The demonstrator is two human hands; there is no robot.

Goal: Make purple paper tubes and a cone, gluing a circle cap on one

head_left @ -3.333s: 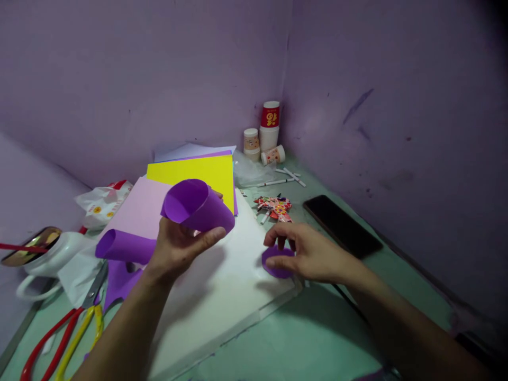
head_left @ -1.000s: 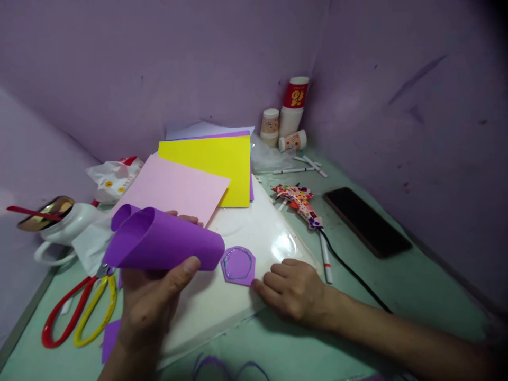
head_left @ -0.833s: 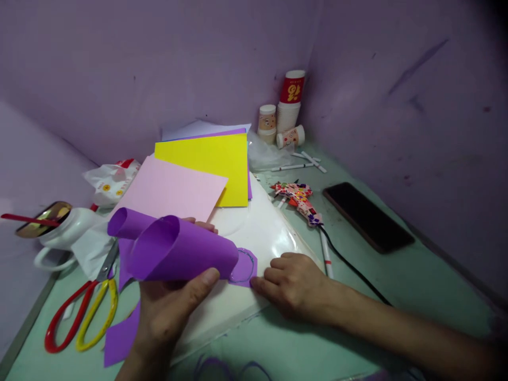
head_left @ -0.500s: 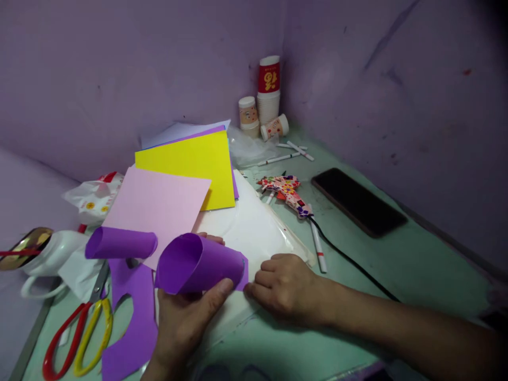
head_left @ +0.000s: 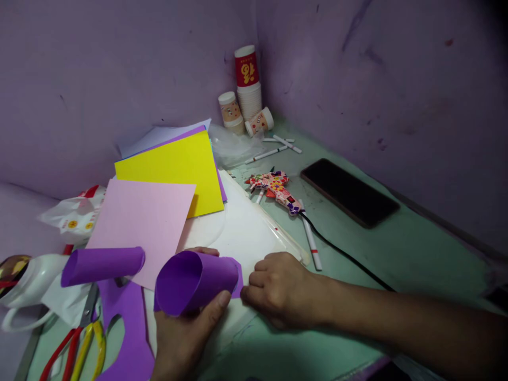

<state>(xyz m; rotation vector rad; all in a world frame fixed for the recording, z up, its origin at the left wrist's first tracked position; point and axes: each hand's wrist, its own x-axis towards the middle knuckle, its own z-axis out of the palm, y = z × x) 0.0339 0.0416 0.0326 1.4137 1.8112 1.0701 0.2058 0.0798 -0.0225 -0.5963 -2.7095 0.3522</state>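
A rolled purple paper tube (head_left: pixel 216 276) lies on its side over the white board, its wide opening facing left. My left hand (head_left: pixel 190 328) grips it, thumb along the near side and fingertips showing behind. A flat purple edge sticks out at the tube's right end. There my right hand (head_left: pixel 278 288) is closed, its thumb and forefinger pressed at the edge's corner. Further left rests a second purple paper tube (head_left: pixel 103 264). Below that are a cut purple sheet (head_left: pixel 129 323) and scissors (head_left: pixel 85 330) with red and yellow handles.
Pink paper (head_left: pixel 146 217) and yellow paper (head_left: pixel 174 174) overlap the white board (head_left: pixel 238 222). A floral glue gun (head_left: pixel 278 190) with a black cord lies right of it, near a phone (head_left: pixel 349 193) and white markers (head_left: pixel 311 241). Paper cups (head_left: pixel 250 98) stand in the corner; a white mug (head_left: pixel 35 283) is left.
The view has shifted, so most things appear further left. Both hands keep their hold at the tube, which shows its opening a little more toward me.
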